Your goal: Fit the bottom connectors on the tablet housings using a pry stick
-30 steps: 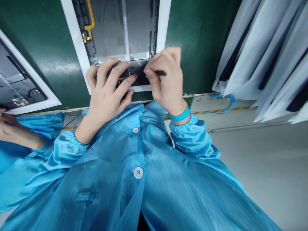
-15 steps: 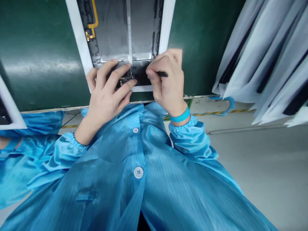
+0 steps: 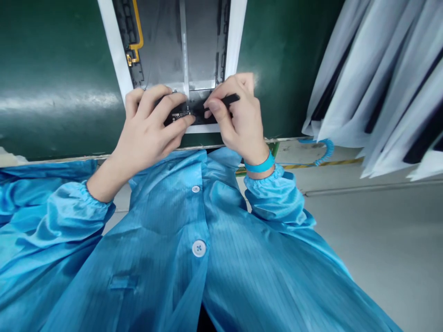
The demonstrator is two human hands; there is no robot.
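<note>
Head view:

1. The small circuit board is lying at the near end of an opened metal device casing, directly between the two hands and partly under the fingers of both.
2. The left hand is spreading its fingers wide and is resting them on the dark near end of the casing, with the fingertips touching at or beside the board.
3. The right hand is closing narrowly around a black stick, pinching it between thumb and fingers. The stick is angling toward the board, and its tip is disappearing behind the fingers, so I cannot tell whether it is touching the board.
4. The hands are hiding most of the casing's near end, and the board's small parts are too tiny to make out.
5. A white frame is running along the casing's sides, and a yellow ribbon cable is lying along its far left side.
6. The casing is sitting on a green bench mat, and the far end is cut off by the picture's top edge.
7. A blue work coat is covering the person's body, and a teal band is circling the right wrist.
8. A coiled blue cord and white hanging curtains are showing to the right.
</note>
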